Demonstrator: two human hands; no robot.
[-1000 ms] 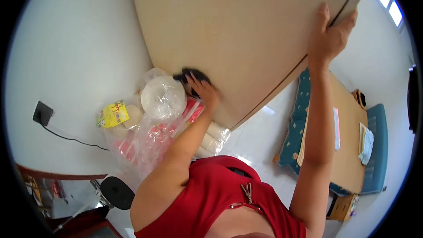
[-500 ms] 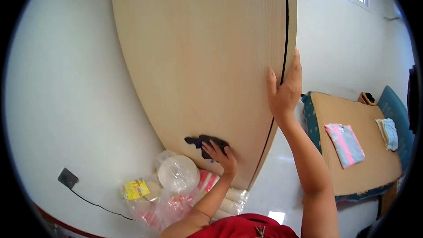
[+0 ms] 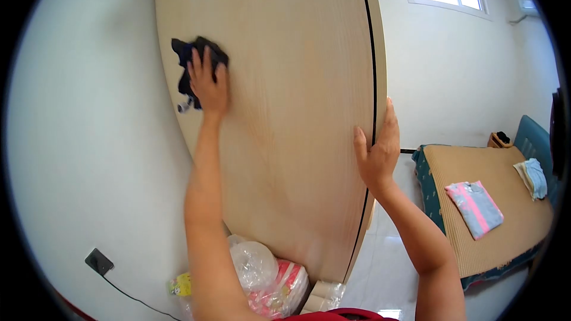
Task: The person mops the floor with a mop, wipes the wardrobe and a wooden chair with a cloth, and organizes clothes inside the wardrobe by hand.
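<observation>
On the wooden panel (image 3: 285,101), your left hand (image 3: 209,90) presses a dark cloth (image 3: 213,58), fingers spread; your right hand (image 3: 379,157) grips the edge.

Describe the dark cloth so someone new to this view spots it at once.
Find the tall, pale wood-grain panel in the middle of the view. High up near its left edge, the left hand lies with spread fingers on a crumpled cloth. Its near-black colour and ragged outline set it apart from the pale panel and the white wall beside it.
</observation>
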